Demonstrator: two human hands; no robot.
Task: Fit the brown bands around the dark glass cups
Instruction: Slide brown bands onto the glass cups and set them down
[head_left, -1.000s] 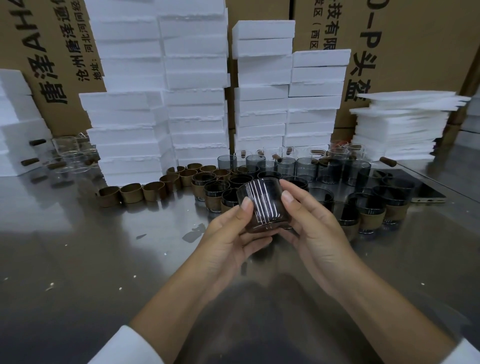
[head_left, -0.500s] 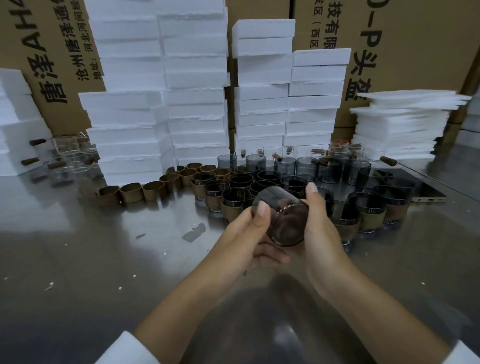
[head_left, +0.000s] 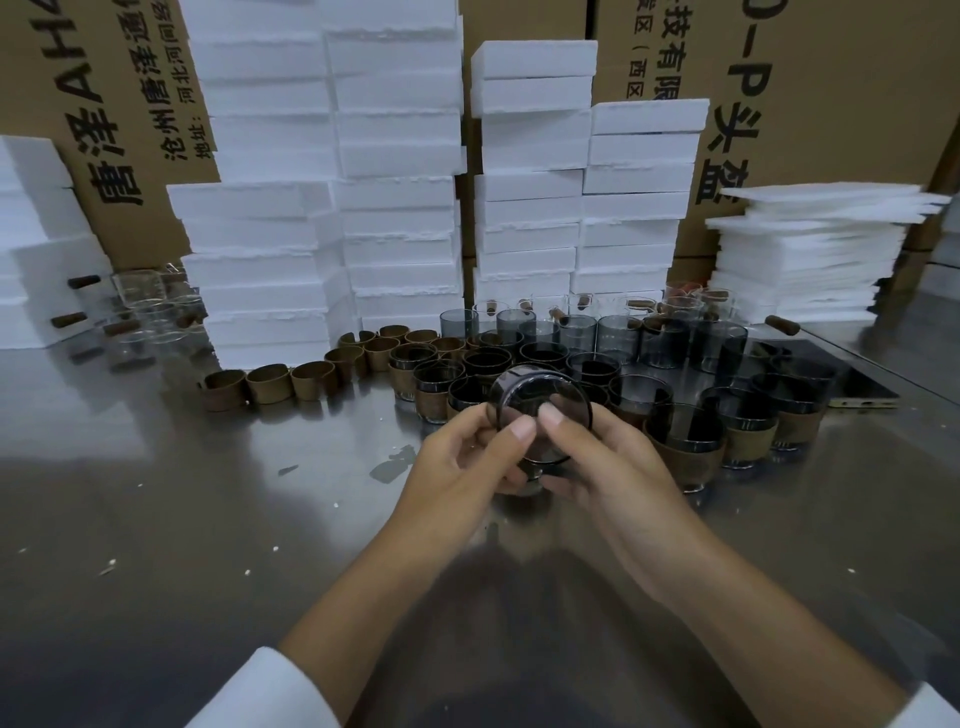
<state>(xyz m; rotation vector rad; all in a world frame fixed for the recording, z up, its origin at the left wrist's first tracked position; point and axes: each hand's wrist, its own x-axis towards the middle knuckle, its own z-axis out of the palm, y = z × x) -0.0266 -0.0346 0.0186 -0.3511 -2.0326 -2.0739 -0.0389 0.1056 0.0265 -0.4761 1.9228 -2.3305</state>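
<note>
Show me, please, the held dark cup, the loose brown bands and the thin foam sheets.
held dark cup (head_left: 540, 389), head view: round end facing the camera.
loose brown bands (head_left: 267, 384), head view: outer wall of the second band from left.
thin foam sheets (head_left: 810, 249), head view: front edges of the stack.

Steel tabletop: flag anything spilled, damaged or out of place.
Small white crumbs, likely shed from the stacked white foam blocks, lie scattered on the shiny steel tabletop left of the left hand. A dark ragged patch sits beside that hand; scrap or stain, cannot tell. The dark glass cups look unbroken.
</note>
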